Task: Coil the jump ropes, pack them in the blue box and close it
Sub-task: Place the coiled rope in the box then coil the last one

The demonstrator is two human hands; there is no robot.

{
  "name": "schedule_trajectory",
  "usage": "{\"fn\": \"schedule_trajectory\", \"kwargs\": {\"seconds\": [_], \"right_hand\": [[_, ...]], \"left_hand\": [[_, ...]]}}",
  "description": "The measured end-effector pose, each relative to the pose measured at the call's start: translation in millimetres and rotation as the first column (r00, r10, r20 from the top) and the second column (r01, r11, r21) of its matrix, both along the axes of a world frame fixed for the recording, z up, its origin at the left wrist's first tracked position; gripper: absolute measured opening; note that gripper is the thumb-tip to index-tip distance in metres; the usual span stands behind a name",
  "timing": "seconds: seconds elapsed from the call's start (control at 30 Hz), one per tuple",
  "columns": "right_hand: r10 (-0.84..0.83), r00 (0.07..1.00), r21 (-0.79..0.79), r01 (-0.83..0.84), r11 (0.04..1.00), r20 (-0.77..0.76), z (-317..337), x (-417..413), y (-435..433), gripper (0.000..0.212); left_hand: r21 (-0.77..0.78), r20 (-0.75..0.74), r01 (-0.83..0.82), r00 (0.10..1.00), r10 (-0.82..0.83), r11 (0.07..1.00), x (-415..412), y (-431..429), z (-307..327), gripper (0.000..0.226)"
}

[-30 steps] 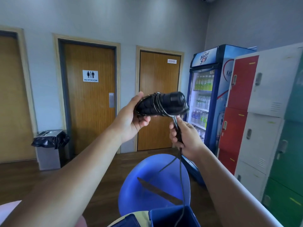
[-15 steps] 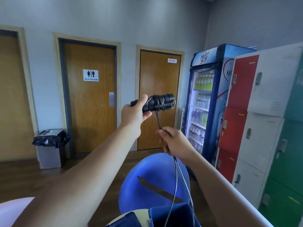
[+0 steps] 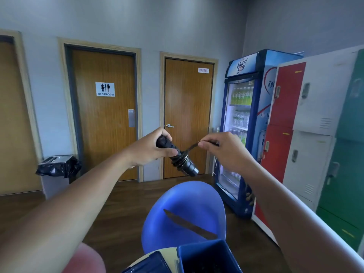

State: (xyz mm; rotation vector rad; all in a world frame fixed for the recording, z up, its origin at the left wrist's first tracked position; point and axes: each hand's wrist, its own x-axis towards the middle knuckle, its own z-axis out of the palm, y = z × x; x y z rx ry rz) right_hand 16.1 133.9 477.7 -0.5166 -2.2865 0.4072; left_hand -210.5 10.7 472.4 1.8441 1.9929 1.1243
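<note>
My left hand (image 3: 150, 149) grips the black jump rope handles (image 3: 178, 158), held together and tilted down to the right at chest height. Several turns of thin black cord wrap round the handles' middle. My right hand (image 3: 226, 149) pinches the free end of the cord (image 3: 192, 146) just right of the handles, pulled taut. The open blue box (image 3: 206, 257) stands at the bottom edge of the view, below both hands. Its dark blue lid (image 3: 146, 264) lies beside it on the left.
A blue chair (image 3: 183, 211) stands right behind the box. A drinks fridge (image 3: 242, 123) and red, white and green lockers (image 3: 315, 125) line the right side. Wooden doors and a lined bin (image 3: 57, 168) are at the far wall.
The handles dropped lower and tilted down to the right. My right hand rose from below the handles to their right side, and the long hanging cord is now wound up short.
</note>
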Motion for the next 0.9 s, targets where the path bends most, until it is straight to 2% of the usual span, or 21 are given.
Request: {"fn": "schedule_trajectory", "kwargs": {"seconds": [0.13,0.23,0.27,0.33,0.37,0.43,0.5,0.53,0.63,0.7,0.77,0.83,0.87,0.9], "right_hand": [[0.107,0.986,-0.105,-0.12,0.987,-0.125,7,4,12,0.019],[0.148,0.967,-0.221,-0.194,0.956,-0.209,2,-6,7,0.03],[0.163,0.958,-0.214,-0.215,0.953,-0.236,-3,-11,7,0.034],[0.253,0.905,-0.299,-0.359,0.884,-0.342,-13,-17,-1,0.039],[0.28,0.858,-0.396,-0.458,0.796,-0.43,-19,-21,-7,0.035],[0.23,0.8,-0.541,-0.556,0.631,-0.554,-37,-31,-18,0.04],[0.23,0.773,-0.555,-0.596,0.579,-0.591,-57,-44,-22,0.018],[0.243,0.749,-0.568,-0.636,0.523,-0.616,-65,-49,-22,0.017],[0.238,0.758,-0.684,-0.651,0.329,-0.607,-72,-54,-32,0.033],[0.24,0.818,-0.755,-0.575,0.315,-0.522,-81,-56,-31,0.035],[0.244,0.879,-0.786,-0.476,0.394,-0.41,-85,-56,-32,0.035],[0.247,0.931,-0.764,-0.361,0.535,-0.268,-84,-53,-34,0.034],[0.248,0.948,-0.731,-0.311,0.608,-0.198,-82,-49,-37,0.032],[0.247,0.958,-0.686,-0.279,0.672,-0.147,-78,-44,-37,0.028]], "left_hand": [[0.049,0.356,0.264,0.897,-0.263,0.963,12,-18,3,0.047],[0.138,0.439,0.365,0.811,-0.387,0.921,25,-25,8,0.049],[0.17,0.452,0.389,0.785,-0.423,0.905,28,-26,9,0.052],[0.222,0.468,0.423,0.744,-0.477,0.878,34,-28,11,0.059],[0.249,0.482,0.423,0.726,-0.491,0.871,36,-27,10,0.061],[0.324,0.522,0.374,0.695,-0.495,0.869,41,-24,10,0.062],[0.396,0.585,0.269,0.664,-0.467,0.878,46,-22,11,0.055],[0.416,0.624,0.198,0.648,-0.437,0.887,48,-20,12,0.05],[0.41,0.742,-0.063,0.604,-0.292,0.91,56,-11,11,0.04],[0.377,0.81,-0.233,0.552,-0.197,0.896,56,-1,7,0.042],[0.37,0.814,-0.35,0.568,-0.119,0.861,49,10,1,0.048],[0.399,0.67,-0.407,0.742,0.043,0.822,41,17,-6,0.05],[0.408,0.522,-0.421,0.836,0.172,0.81,39,18,-9,0.05],[0.407,0.352,-0.432,0.887,0.298,0.805,36,18,-14,0.05]]}}
